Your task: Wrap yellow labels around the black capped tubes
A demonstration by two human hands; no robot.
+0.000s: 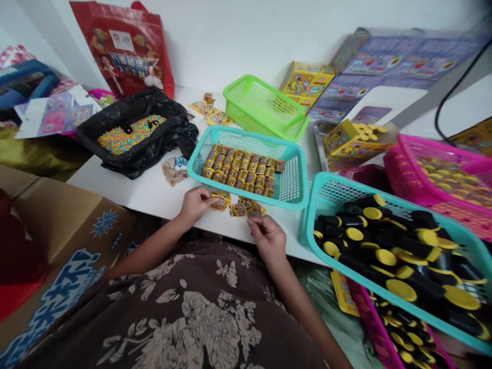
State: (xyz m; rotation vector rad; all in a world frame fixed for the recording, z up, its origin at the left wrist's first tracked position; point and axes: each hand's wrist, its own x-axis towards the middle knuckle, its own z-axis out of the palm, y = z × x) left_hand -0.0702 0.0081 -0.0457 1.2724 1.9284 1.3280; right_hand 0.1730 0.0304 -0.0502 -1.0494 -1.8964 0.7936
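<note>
Between thumb and fingers, my left hand (pixel 195 205) pinches a small yellow printed label (pixel 220 201) at the table's front edge. Just right of it lie several loose labels (pixel 249 207) of the same print. My right hand (pixel 269 237) is closed in a pinch at their near edge; what its fingertips hold, if anything, is too small to make out. Right behind both hands stands a turquoise basket (pixel 294 177). Inside it, small cylindrical containers (pixel 241 169) wrapped in yellow-brown labels lie in rows.
At left sits a black-bag-lined bin (pixel 142 166) of colorful pellets (pixel 126 138). A green basket (pixel 261 123) stands behind. On the right are a turquoise basket (pixel 313 225) of black bottles with yellow caps, a pink basket (pixel 400 154) and stacked boxes (pixel 369 61). A carton (pixel 73 225) stands lower left.
</note>
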